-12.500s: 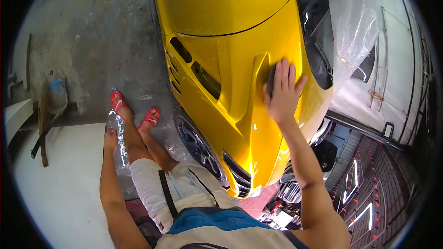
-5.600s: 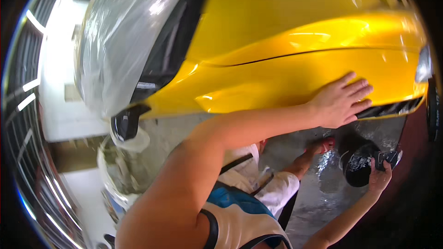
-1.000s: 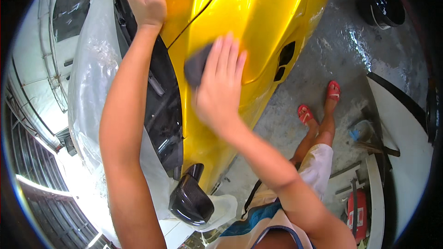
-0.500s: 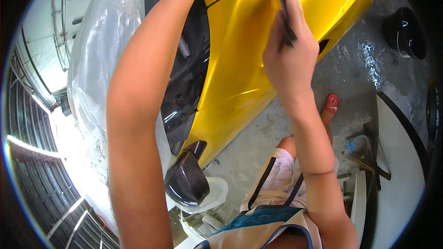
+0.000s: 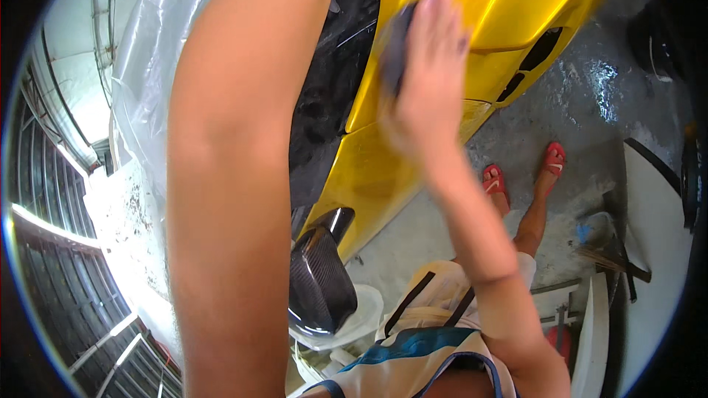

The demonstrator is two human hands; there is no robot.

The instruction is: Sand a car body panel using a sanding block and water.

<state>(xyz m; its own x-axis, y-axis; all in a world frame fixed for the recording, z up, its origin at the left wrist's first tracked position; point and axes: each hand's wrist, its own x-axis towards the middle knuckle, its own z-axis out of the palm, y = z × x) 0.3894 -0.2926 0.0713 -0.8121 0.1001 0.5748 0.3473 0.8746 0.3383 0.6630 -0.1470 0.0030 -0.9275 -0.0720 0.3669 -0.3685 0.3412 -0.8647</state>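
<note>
Most of the left side is filled by my left forearm, reaching up past the top edge; my left hand lies outside the picture. My right hand, smeared by motion, holds a dark flat pad under its fingers. Pad and hand are over the glossy yellow body panel of a car, close to its border with the black windshield area. Whether the pad touches the surface is hard to tell through the blur.
A carbon-fibre-patterned side mirror juts out below the yellow panel. Clear plastic sheeting hangs left of my forearm. A black bucket-like container stands on the wet grey floor. A large white panel leans at the right.
My left hand, partly visible at the top edge before, has gone out of view. My right hand has shifted left and turned, so the pad now shows its flat side. My view has shifted too.
</note>
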